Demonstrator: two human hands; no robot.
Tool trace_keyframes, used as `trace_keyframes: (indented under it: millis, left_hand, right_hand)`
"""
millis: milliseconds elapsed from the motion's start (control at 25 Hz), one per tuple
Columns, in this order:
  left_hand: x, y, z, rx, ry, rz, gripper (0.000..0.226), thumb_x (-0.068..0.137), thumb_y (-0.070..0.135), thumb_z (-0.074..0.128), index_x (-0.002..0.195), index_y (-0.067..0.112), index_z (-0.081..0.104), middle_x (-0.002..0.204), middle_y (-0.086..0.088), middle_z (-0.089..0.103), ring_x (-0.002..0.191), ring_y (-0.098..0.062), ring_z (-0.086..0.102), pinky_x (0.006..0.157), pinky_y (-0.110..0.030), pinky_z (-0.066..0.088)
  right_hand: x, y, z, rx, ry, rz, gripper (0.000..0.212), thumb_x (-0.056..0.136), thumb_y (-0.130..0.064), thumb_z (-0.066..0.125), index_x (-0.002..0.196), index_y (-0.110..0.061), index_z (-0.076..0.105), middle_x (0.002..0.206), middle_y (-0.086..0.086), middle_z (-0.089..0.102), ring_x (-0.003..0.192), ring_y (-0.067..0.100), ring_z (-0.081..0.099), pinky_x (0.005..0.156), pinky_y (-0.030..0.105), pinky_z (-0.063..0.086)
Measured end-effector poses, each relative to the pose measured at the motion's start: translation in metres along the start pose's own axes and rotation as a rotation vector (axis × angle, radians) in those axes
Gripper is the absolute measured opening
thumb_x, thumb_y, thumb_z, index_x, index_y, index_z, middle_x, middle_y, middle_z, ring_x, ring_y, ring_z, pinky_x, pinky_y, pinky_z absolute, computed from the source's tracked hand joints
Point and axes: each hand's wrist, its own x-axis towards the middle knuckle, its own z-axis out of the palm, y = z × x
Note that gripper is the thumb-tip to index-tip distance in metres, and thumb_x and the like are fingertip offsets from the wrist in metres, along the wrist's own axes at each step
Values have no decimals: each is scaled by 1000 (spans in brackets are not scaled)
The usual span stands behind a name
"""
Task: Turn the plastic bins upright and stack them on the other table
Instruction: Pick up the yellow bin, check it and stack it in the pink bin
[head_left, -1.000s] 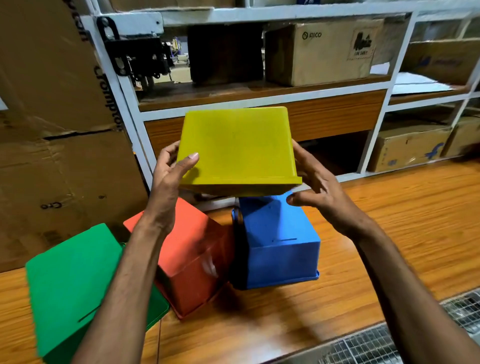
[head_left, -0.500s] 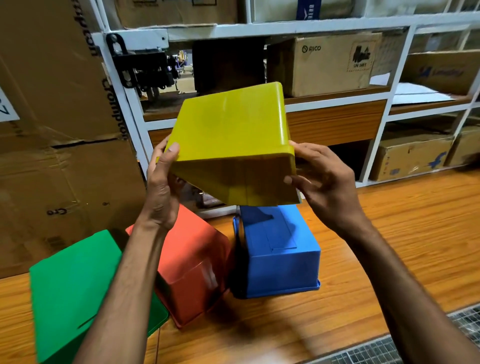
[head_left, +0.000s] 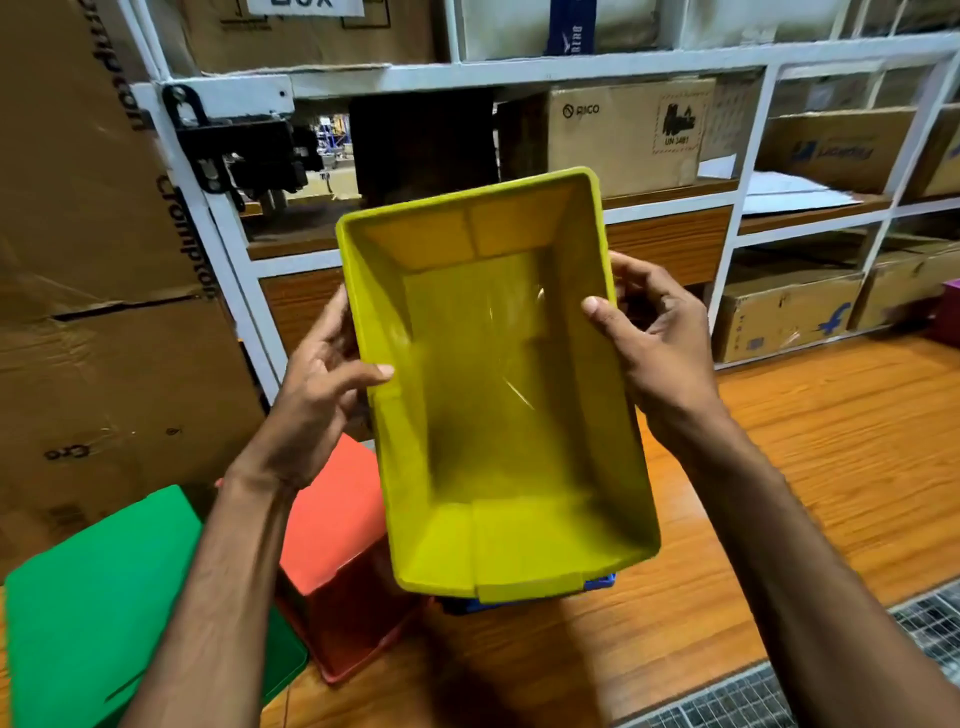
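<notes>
Both hands hold the yellow bin (head_left: 498, 395) in the air between them. The left hand (head_left: 322, 384) and the right hand (head_left: 660, 338) each pinch one long rim, thumb inside and fingers behind the wall. Its opening faces the person and is not yet level. I judge it best to hook the thumbs firmly and bring the base down flat before carrying. Below the left hand, a red bin (head_left: 332, 525) and a green bin (head_left: 104, 597) lie base-up on the tabletop (head_left: 779, 467).

Yellow bin (head_left: 498, 395) raised in the air, tilted, open mouth facing the camera, glossy and empty inside. Lower down on the wooden table (head_left: 831, 467): red bin (head_left: 332, 525) bottom-up, green bin (head_left: 93, 613) bottom-up at far left, blue bin (head_left: 597, 583) mostly hidden behind the yellow's near rim.
</notes>
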Motion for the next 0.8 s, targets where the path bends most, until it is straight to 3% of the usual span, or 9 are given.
trace_keyframes:
  millis: [160, 280, 400, 480, 640, 720, 800]
  left_hand:
    - [-5, -21, 11, -109, 47, -56, 72, 89, -3, 58, 155, 17, 40, 152, 1, 56, 140, -25, 53, 108, -43, 50]
    - [-9, -36, 30, -17, 120, -143, 65, 88, 16, 66, 150, 21, 49, 141, 5, 65, 135, -23, 58, 102, -40, 56]
    - [-16, -51, 54, 44, 167, -189, 62, 86, 9, 73, 144, 19, 54, 132, 0, 71, 125, -23, 66, 94, -36, 60]
    - [-11, -52, 64, 56, 222, -151, 63, 87, -2, 73, 143, 18, 54, 130, 0, 71, 119, -21, 69, 88, -32, 61]
    - [3, -33, 79, 66, 261, -67, 58, 89, -8, 70, 130, 32, 59, 129, -7, 69, 115, -23, 69, 79, -30, 60]
    - [6, -24, 87, 78, 263, -14, 55, 90, -6, 68, 125, 35, 62, 128, -7, 69, 115, -23, 69, 82, -34, 61]
    - [8, -21, 94, 101, 258, 29, 52, 90, -3, 69, 127, 33, 63, 128, -4, 70, 117, -21, 68, 90, -38, 59]
  right_hand:
    - [0, -7, -17, 161, -35, 192, 45, 91, -10, 75, 135, -13, 65, 125, 29, 66, 116, 37, 69, 91, 47, 62]
    - [0, -5, -22, 198, 60, 237, 41, 91, -7, 74, 132, -10, 67, 122, 24, 71, 114, 34, 71, 93, 48, 61]
    - [-1, 3, -32, 164, 113, 233, 40, 93, -11, 73, 132, -12, 66, 123, 16, 73, 117, 27, 71, 98, 49, 59]
    - [-1, 10, -46, 129, 58, 218, 45, 94, -14, 73, 138, -19, 63, 129, 9, 70, 121, 22, 68, 101, 46, 57]
    - [-10, 22, -85, 78, -275, 271, 75, 98, -6, 65, 155, -47, 38, 139, 1, 64, 127, 23, 63, 103, 44, 55]
    - [-18, 26, -97, 113, -324, 265, 80, 95, -2, 65, 157, -44, 36, 138, 8, 64, 124, 26, 64, 101, 47, 56]
    - [-25, 27, -102, 222, -245, 264, 76, 86, -4, 71, 154, -27, 46, 140, 18, 62, 118, 26, 63, 101, 43, 55]
